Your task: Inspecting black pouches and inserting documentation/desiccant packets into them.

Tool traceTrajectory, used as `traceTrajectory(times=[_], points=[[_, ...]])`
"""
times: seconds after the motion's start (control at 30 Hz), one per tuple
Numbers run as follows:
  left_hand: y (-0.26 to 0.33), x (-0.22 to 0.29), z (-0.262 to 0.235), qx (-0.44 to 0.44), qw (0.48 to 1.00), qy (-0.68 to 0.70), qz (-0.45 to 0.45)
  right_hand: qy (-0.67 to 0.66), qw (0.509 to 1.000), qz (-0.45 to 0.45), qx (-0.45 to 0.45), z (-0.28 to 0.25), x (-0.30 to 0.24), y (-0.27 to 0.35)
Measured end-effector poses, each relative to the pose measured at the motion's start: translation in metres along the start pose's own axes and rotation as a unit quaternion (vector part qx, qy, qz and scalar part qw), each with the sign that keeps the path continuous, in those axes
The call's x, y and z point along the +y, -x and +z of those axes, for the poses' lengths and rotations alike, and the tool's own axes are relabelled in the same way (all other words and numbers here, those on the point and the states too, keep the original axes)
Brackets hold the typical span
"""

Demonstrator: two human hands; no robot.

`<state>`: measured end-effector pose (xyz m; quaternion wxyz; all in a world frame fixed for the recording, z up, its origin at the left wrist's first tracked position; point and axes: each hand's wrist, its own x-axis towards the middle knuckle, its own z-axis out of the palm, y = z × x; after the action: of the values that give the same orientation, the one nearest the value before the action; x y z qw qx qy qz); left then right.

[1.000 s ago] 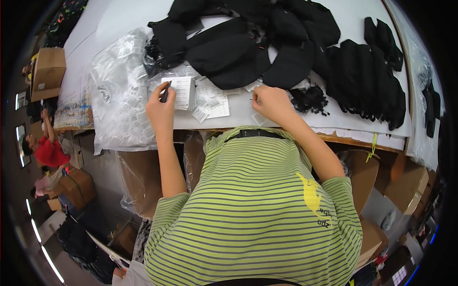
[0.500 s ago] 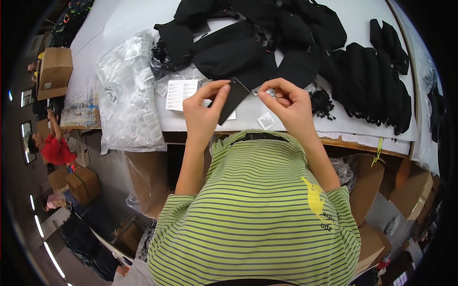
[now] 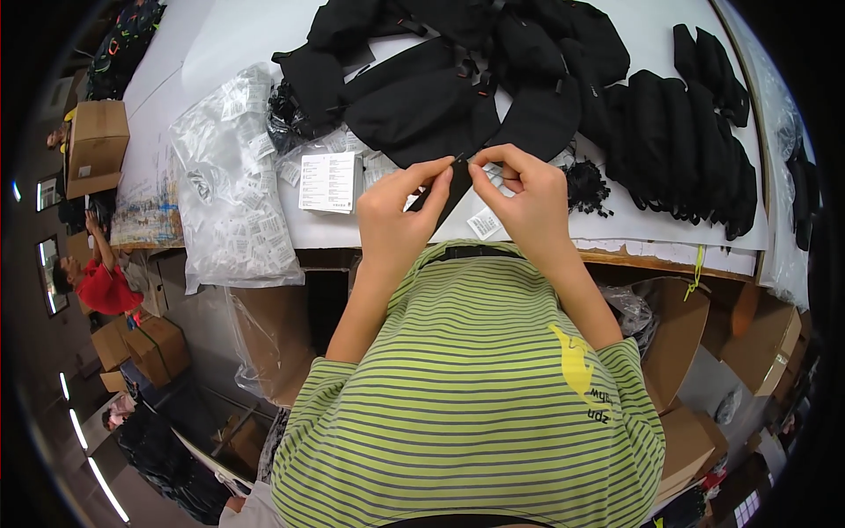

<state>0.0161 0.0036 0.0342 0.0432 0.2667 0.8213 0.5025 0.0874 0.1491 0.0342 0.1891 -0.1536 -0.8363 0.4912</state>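
Fingers of a worker's left hand (image 3: 389, 214) pinch a black card tag (image 3: 455, 190), its long axis slanting away just left of the right hand (image 3: 531, 201), whose grasp is unclear; black fabric pieces (image 3: 414, 110) lie beyond on the counter (image 3: 330, 231).

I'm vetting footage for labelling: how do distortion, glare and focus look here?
Head view: the table bends along its right edge; glints on the clear plastic bag; strip lights blown white; black fabric pieces lose fold detail; left hand and right hand fairly sharp.
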Motion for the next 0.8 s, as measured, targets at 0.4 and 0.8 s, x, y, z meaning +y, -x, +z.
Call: traceTrajectory(times=[0.4, 0.8], points=[[0.001, 0.006, 0.011, -0.005, 0.999, 0.010, 0.034, -0.101, 0.994, 0.051, 0.009, 0.001, 0.013, 0.000], [-0.006, -0.014, 0.011, -0.164, 0.916, 0.326, -0.168, -0.361, 0.878, 0.231, -0.213, -0.014, 0.031, 0.000]])
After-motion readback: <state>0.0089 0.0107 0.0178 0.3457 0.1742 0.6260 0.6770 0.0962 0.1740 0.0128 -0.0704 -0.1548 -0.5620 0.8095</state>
